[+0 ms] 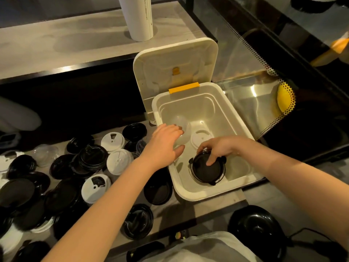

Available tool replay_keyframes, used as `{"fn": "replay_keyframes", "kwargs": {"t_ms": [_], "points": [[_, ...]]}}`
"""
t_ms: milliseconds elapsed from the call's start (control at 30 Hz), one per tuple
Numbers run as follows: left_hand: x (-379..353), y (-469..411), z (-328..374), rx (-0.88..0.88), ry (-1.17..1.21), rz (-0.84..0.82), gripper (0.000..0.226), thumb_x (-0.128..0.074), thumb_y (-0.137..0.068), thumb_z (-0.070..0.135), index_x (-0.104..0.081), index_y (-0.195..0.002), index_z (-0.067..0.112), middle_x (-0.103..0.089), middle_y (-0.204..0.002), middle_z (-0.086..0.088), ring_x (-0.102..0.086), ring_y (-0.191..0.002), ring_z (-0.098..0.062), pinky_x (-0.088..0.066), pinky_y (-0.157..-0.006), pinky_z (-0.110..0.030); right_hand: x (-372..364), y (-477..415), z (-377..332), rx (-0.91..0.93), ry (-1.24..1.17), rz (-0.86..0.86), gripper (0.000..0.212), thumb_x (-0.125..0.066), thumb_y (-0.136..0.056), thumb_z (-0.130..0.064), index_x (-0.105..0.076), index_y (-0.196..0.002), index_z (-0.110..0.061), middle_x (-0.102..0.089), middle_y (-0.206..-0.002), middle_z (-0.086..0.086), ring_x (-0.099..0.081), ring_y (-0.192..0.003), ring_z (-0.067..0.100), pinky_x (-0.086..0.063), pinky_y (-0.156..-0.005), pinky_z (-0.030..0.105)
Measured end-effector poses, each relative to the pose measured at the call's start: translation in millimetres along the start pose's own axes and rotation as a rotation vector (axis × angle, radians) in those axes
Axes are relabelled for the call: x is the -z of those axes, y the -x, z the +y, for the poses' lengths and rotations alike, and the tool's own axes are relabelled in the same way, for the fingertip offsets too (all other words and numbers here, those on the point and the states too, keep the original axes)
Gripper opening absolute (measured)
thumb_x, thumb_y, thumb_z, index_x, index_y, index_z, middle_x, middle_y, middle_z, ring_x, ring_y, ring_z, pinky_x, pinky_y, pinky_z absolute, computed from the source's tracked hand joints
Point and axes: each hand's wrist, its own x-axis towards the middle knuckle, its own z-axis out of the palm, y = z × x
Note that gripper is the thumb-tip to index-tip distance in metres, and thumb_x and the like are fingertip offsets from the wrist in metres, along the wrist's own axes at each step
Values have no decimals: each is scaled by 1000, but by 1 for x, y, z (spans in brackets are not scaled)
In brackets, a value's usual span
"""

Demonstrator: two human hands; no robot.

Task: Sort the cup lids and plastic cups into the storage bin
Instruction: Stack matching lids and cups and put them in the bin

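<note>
— Inside the storage bin, at its near end, what is seen?
— A stack of black lids is gripped from above by the right hand, fingers curled over its far edge
— And the left hand?
— It is held spread and relaxed above the bin's left rim, nothing grasped. A clear dome lid is seen at its fingertips; contact cannot be judged. A white lid is laid flat on the bin floor beside the dome
— And around the bin?
— Its cover is propped upright behind a yellow latch; black and white lids are scattered over the counter to the left
</note>
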Motion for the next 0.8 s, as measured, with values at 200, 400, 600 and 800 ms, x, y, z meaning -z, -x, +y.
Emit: {"fn": "replay_keyframes", "kwargs": {"t_ms": [200,400,600,800], "points": [[-2,0,-1,12,25,-13,49,-54,-84,32,-58,-123,3,-56,-131,-12,-46,-126,-28,-19,-109,-32,-6,-18,0,-4,319,87,56,-66,-83,-13,-47,-133,-27,-42,-137,5,-47,-119,28,-46,-91,34],[-2,0,-1,12,-6,-33,44,-53,-92,30,-53,-130,8,-48,-140,-6,-32,-138,-21,-12,-116,-34,-13,-20,11,58,544,230,51,-66,-83,-28,-49,-131,-25,-53,-126,4,-52,-112,24,-46,-85,32],[2,7,-3,13,-24,-23,47,-48,-95,35,-45,-137,15,-37,-149,0,-21,-143,-14,-5,-117,-31,-11,-7,1,183,914,318,47,-61,-85,-39,-46,-126,-23,-53,-119,1,-53,-109,23,-46,-77,34],[2,19,-6,10,6,-15,51,-54,-91,40,-49,-135,15,-40,-147,0,-21,-143,-13,-5,-117,-34,-22,-2,-2,412,1291,95,81,-73,-73,-39,-30,-142,-34,-41,-136,1,-43,-117,25,-46,-89,41]]}}
